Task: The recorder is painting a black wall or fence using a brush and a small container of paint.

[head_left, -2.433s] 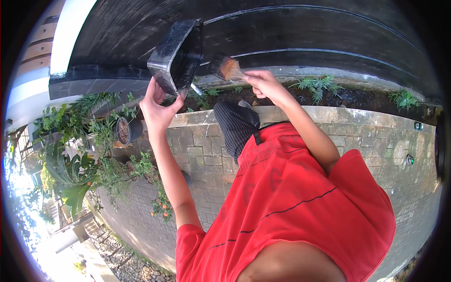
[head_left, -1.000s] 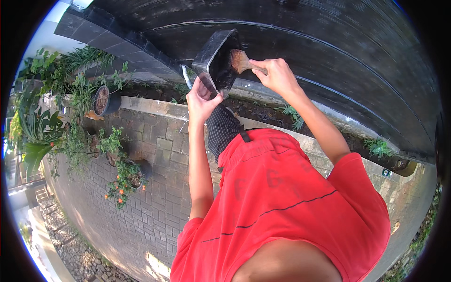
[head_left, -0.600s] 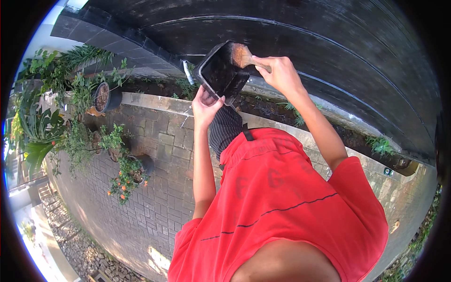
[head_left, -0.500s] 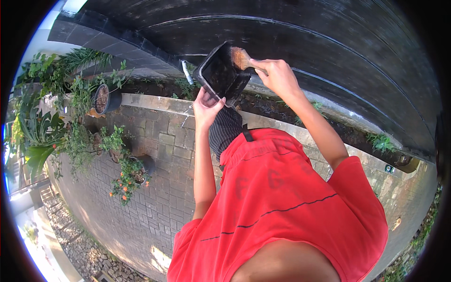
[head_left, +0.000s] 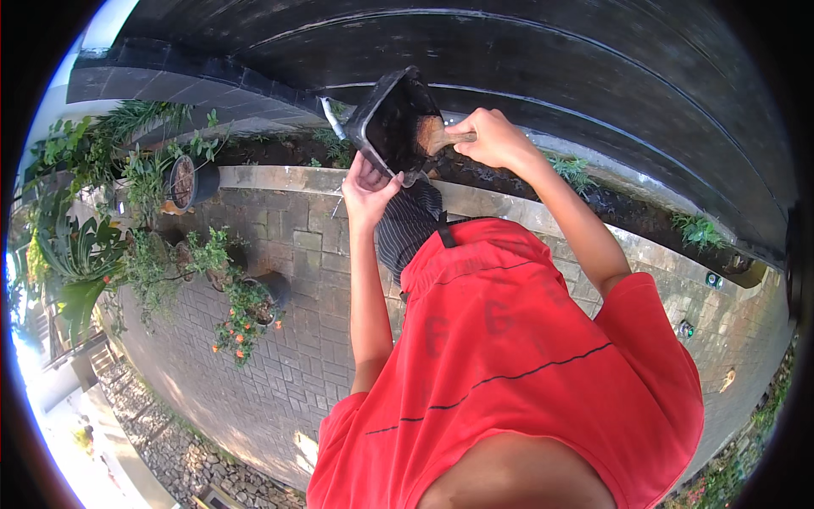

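My left hand (head_left: 370,192) grips the near rim of a black plastic tub (head_left: 386,127), which is tilted so that its dark inside shows. A paintbrush (head_left: 434,136) with a wooden handle is held in my right hand (head_left: 493,138), fingers wrapped round the handle. The brush's brown head lies at the tub's right side, with its bristle end inside the opening. How much paint is in the tub I cannot make out. Beyond both hands rises a black wall (head_left: 551,68) with long horizontal grooves.
A narrow soil bed (head_left: 623,204) with small plants runs along the wall's foot, edged by a pale kerb (head_left: 280,180). Potted plants, among them a grey pot (head_left: 197,180) and an orange-flowered one (head_left: 242,327), stand left on the paving (head_left: 297,288). A white pipe (head_left: 332,119) sticks out near the tub.
My right hand has lowered the brush from the tub's upper right edge down into its opening. The tub has tipped slightly, and the left hand still holds its rim.
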The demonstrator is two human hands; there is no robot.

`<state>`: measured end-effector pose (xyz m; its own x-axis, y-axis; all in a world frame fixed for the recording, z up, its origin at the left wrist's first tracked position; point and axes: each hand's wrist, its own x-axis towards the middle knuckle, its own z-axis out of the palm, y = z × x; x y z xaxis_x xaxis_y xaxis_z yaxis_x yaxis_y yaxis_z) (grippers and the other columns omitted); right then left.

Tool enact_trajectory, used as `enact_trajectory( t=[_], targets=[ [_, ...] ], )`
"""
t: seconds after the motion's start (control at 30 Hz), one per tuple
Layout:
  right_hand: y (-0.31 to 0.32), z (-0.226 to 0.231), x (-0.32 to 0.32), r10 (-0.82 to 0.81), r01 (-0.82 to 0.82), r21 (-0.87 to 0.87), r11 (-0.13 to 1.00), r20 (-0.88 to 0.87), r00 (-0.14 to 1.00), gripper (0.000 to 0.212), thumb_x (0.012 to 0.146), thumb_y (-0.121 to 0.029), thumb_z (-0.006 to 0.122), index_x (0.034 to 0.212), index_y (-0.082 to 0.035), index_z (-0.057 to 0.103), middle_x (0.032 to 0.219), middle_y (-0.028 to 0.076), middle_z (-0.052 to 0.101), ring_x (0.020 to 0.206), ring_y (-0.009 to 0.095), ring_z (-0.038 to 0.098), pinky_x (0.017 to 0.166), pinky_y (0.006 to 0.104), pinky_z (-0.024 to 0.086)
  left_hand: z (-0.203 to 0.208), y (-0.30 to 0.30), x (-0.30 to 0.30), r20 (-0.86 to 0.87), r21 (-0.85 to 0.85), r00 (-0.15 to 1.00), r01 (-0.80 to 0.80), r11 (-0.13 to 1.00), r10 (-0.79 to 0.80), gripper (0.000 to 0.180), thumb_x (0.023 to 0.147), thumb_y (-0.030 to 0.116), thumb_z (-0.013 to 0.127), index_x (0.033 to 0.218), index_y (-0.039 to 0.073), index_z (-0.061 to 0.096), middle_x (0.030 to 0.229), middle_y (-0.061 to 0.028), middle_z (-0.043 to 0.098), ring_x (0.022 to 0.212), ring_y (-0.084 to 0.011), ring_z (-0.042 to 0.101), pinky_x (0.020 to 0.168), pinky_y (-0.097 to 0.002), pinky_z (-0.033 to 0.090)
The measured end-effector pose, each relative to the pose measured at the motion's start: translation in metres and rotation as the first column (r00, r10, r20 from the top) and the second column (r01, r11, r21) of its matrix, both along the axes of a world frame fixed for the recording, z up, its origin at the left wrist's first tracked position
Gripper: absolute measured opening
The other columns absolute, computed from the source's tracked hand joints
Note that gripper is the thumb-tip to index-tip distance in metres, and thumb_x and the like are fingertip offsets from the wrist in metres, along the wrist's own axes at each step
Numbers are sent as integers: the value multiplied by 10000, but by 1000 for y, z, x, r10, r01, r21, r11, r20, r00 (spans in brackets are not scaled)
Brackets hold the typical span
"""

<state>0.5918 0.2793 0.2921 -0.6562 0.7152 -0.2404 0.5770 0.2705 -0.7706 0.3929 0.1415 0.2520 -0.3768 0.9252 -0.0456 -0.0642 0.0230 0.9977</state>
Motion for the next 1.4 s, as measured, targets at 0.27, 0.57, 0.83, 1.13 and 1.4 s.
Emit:
enact_trajectory(
  t=[0.27,0.57,0.83,1.13,1.4],
  targets=[
    [24,-43,9,95,-148,-252,956,-213,972,390,707,-135,688,1086,-77,615,772,63,655,536,102,505,518,264,415,-3,-6,-22,121,74,988,86,993,-95,731,646,-174,621,1286,-71,282,1204,-162,465,1055,-224,514,873,-351,469],
    [20,-37,3,29,-154,-470,869,-261,965,366,708,-45,645,1072,-32,616,587,-10,547,377,39,278,349,223,214,-2,-4,-26,153,78,979,126,989,-136,760,636,-189,617,1300,-61,270,1215,-161,455,1052,-227,511,872,-362,472],
    [15,-21,2,97,-178,-462,869,-194,976,372,765,-63,644,1130,-45,579,703,-4,617,405,19,286,366,216,233,-6,-3,-30,115,113,983,132,985,-145,745,645,-188,614,1297,-62,276,1219,-162,451,1067,-224,499,883,-364,464],
    [12,-8,-2,131,-229,-536,812,-215,968,354,774,-25,618,1126,-41,580,700,8,617,394,17,269,351,200,194,-7,-5,-27,186,183,972,111,977,-146,704,648,-190,615,1271,-70,310,1226,-164,448,1084,-220,491,902,-352,450],
    [23,2,-3,194,-283,-673,683,-206,959,372,779,-36,601,1148,-28,558,580,-36,489,403,0,263,355,190,176,-12,-17,-28,201,188,972,81,979,-119,704,639,-181,629,1264,-71,324,1219,-166,453,1092,-227,487,918,-355,430]
  ],
)
